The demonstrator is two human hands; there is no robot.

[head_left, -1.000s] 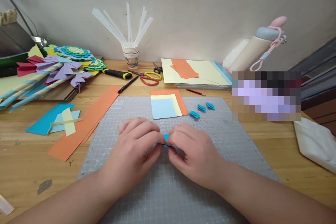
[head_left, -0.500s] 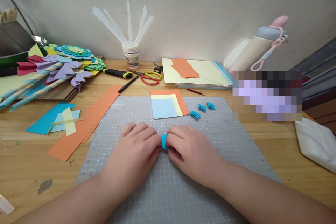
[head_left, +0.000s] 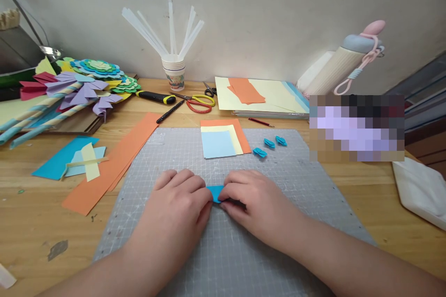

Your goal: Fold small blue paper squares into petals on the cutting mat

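Observation:
A small piece of blue paper (head_left: 215,193) lies on the grey cutting mat (head_left: 272,260), between my two hands. My left hand (head_left: 183,202) is closed on its left end, the fingers covering much of it. At its right end my right hand (head_left: 252,197) pinches the paper between thumb and fingertips. Just beyond the hands rests a stack of square papers (head_left: 219,144) in light blue, cream and orange. To its right sit three small folded blue paper pieces (head_left: 259,152).
Orange paper strips (head_left: 118,158) and blue paper (head_left: 59,158) lie at left, near paper flowers (head_left: 97,69). Along the back are a utility knife (head_left: 155,97), scissors (head_left: 200,103), a cup of white strips (head_left: 174,74) and a paper pad (head_left: 272,95). A bottle (head_left: 334,65) leans at right.
Both hands have come slightly nearer to me with the blue paper. My right hand has shifted a little to the right, and more of the paper shows between the hands.

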